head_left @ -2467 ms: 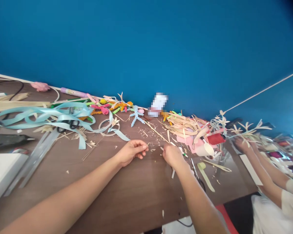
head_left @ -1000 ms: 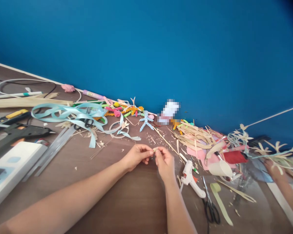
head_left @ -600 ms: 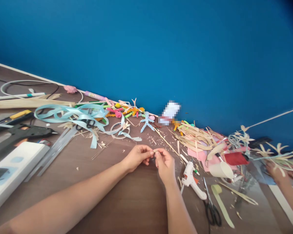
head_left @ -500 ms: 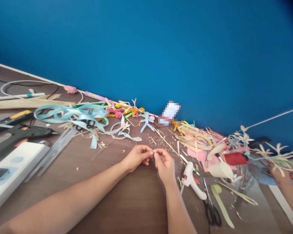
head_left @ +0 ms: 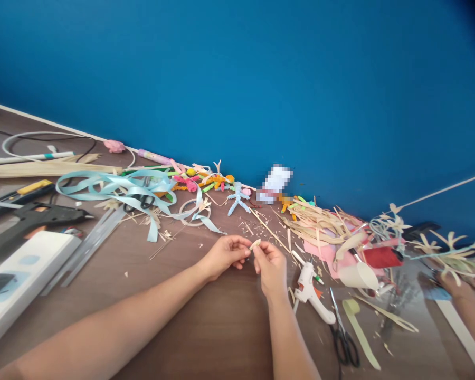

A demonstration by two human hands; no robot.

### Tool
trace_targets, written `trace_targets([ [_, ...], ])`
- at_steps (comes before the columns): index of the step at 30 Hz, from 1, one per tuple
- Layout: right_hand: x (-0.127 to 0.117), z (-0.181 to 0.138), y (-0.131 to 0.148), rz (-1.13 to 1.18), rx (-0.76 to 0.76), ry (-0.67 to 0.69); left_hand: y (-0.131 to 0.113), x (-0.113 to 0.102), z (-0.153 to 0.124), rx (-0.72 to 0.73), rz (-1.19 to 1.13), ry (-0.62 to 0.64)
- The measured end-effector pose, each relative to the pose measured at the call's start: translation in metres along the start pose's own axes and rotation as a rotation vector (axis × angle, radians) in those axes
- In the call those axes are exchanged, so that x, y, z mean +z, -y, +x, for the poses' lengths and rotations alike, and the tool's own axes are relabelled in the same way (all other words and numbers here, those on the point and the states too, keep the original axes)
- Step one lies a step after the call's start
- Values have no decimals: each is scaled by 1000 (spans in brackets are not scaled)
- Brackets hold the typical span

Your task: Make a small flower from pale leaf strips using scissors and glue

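- Pale sliver (head_left: 255, 244): small and narrow, held up off the tabletop (head_left: 201, 327) in the gap between the 2 hands.
- Right hand (head_left: 271, 268): grip pinching the pale sliver, thumb against fingers, with the free end showing above the fingertips.
- Left hand (head_left: 224, 258): thumb and fingers bent in, tips just beside the pale sliver. I cannot tell from here whether they touch it, nor whether this grip is fully pressed together.
- Just beyond the hands: scattered tan chips (head_left: 248, 228) and 1 long thin stick (head_left: 269, 229) lying slantwise.
- Past those, near the foot of the wall: blue fuzzy piece (head_left: 238, 199), with several arms spread flat.
- Right of the right wrist: white glue gun (head_left: 313, 294), lying on its side; next, scissors (head_left: 342, 338), black handles toward the near edge; next, pale green strip (head_left: 362, 335), curled at its far end.
- Farther out, right: heap of tan strips (head_left: 320, 221), white cup-shaped piece (head_left: 358, 275) tipped over, red roll (head_left: 382, 257) just behind it.
- Left side: light blue ribbon (head_left: 114, 186) in loose loops, clear sticks (head_left: 89, 250), black glue gun (head_left: 35, 221), white power strip (head_left: 35, 279).
- Far right: another person's hand (head_left: 453, 285); its hold is unclear.
- Backdrop: blue wall (head_left: 237, 79).
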State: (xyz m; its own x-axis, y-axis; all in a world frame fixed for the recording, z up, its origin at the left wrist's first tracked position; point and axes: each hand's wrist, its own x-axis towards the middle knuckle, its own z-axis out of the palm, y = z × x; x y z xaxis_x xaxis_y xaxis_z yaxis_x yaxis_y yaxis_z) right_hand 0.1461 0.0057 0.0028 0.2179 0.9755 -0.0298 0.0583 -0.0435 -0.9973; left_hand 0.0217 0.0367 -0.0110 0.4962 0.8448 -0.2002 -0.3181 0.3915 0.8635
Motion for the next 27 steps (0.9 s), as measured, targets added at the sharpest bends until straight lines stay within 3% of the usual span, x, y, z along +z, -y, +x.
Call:
trace_targets([
  [5, -1, 2, -2, 78, 45, 16, -3, 0, -2, -13, 42, 24],
  [27, 1, 2, -2, 18, 5, -4, 2, 0, 0, -20, 48, -42],
])
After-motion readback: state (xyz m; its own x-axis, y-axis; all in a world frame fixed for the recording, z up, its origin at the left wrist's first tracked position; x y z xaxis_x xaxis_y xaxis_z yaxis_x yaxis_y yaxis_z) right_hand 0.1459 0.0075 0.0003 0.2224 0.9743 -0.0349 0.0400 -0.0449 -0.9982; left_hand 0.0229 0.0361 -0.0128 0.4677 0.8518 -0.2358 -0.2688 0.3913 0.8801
